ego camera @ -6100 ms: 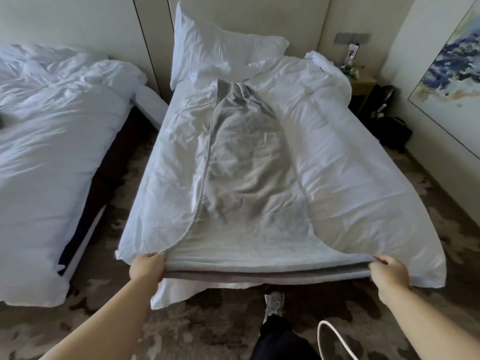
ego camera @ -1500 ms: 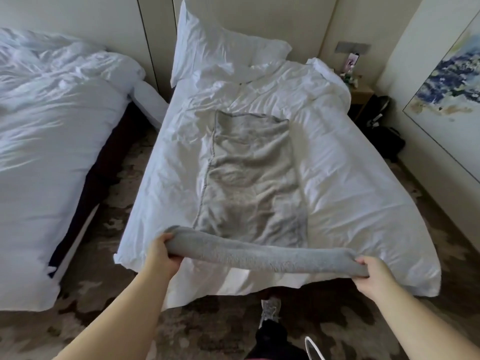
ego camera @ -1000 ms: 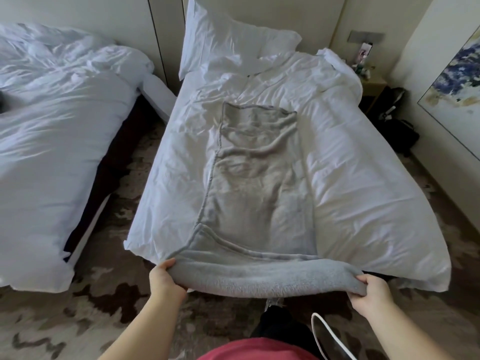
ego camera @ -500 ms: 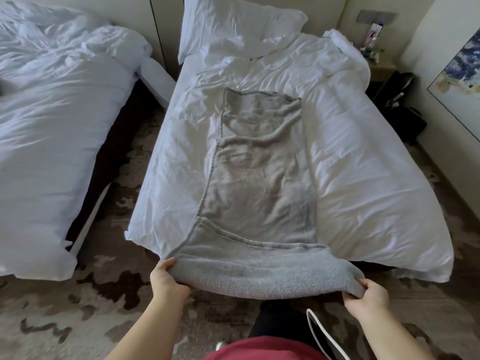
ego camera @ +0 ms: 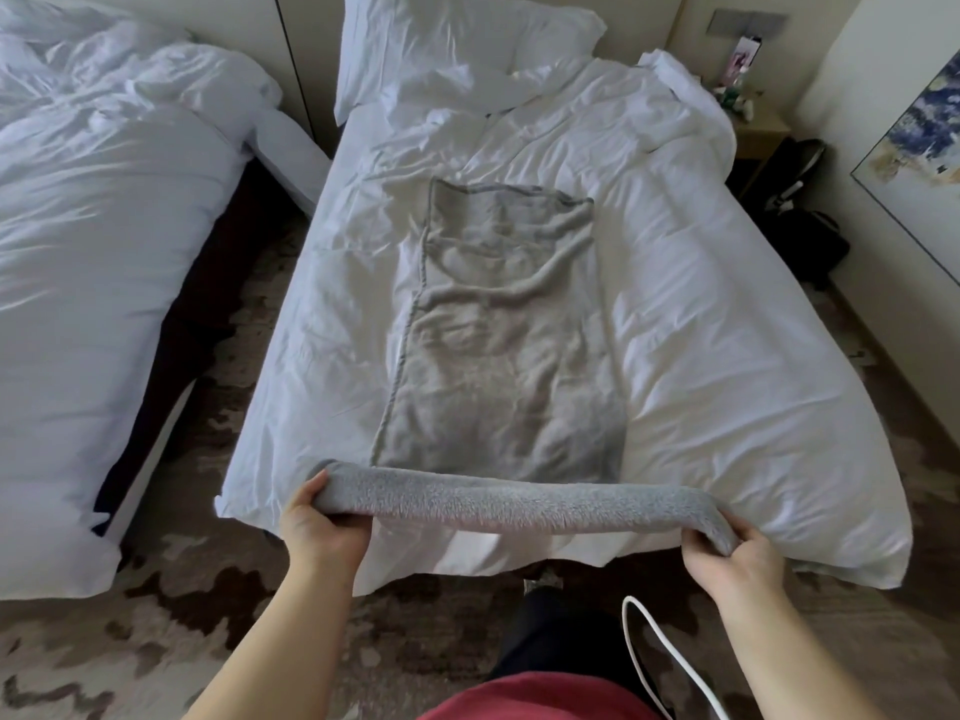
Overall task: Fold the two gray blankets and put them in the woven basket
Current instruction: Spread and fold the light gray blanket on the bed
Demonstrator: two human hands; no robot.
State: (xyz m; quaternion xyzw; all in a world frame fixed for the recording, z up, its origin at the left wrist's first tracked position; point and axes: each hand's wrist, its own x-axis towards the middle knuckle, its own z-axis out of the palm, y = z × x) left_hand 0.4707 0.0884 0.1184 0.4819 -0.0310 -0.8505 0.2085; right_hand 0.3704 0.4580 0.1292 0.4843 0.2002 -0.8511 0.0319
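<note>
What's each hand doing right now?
Left hand: grips the gray blanket at its near left corner.
Right hand: grips its near right corner.

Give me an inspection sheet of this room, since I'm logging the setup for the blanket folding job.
Surface: bed, white bedding rumpled, pillow at its head.
Job's things: one gray blanket lies lengthwise on the bed, near end lifted; no other job item seen.
Clutter: nightstand with small items; dark bag on the floor.
Grippers: left hand and right hand each grip an end of the lifted edge.
Cables: white cable loops near the person's body.
Surroundings: second bed left, patterned carpet, painting right.
</note>
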